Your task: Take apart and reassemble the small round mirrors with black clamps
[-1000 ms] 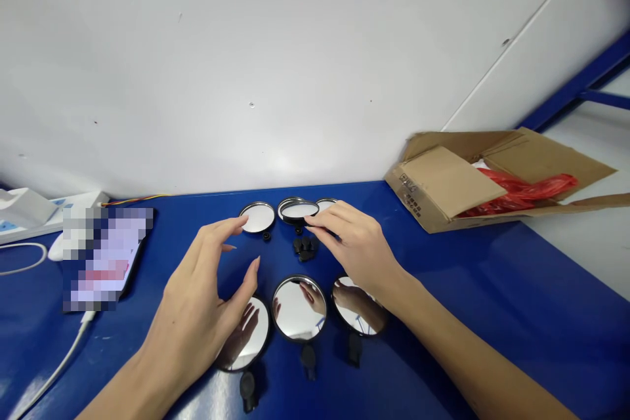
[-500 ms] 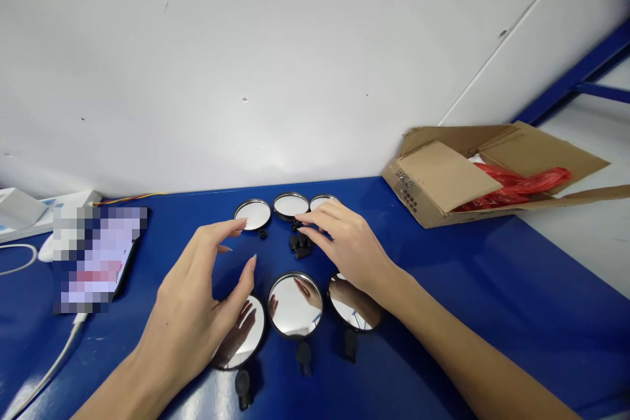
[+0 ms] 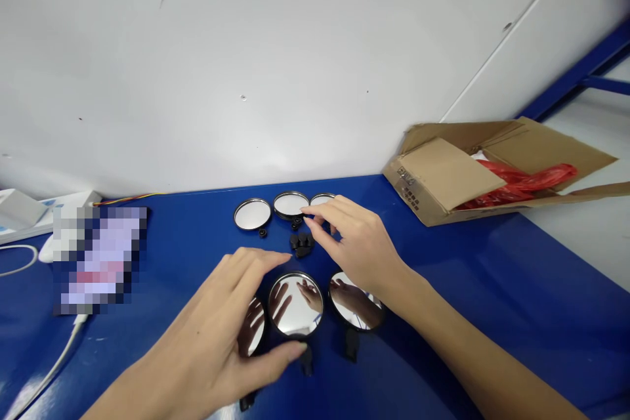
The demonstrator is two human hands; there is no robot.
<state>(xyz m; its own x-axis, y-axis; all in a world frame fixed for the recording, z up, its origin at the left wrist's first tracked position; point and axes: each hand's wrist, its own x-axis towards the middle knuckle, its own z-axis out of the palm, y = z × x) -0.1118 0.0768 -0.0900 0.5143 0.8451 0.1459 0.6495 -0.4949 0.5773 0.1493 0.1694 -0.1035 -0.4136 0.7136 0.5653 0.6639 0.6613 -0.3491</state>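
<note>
My left hand (image 3: 226, 335) hovers over the front left round mirror (image 3: 253, 328), thumb and fingers spread around the left side of the front middle mirror (image 3: 296, 305), holding nothing. My right hand (image 3: 361, 243) is above the front right mirror (image 3: 355, 302), its thumb and index finger slightly apart near the small black mount of the back middle mirror (image 3: 291, 205); nothing shows between them. Just left of its fingertips lies a cluster of small black parts (image 3: 302, 243). The back left mirror (image 3: 252, 215) lies flat, and the back right mirror (image 3: 322, 199) is partly covered by my right hand.
An open cardboard box (image 3: 443, 174) with a red plastic bag (image 3: 531, 182) stands at the back right of the blue table (image 3: 187, 230). On the left lie a phone (image 3: 103, 256) with a white cable (image 3: 59, 361) and a white power strip (image 3: 73, 202). A white wall runs behind.
My left hand has moved right and toward the front, from beside the back left mirror to the front middle mirror. My right hand has shifted slightly right, its fingertips still apart.
</note>
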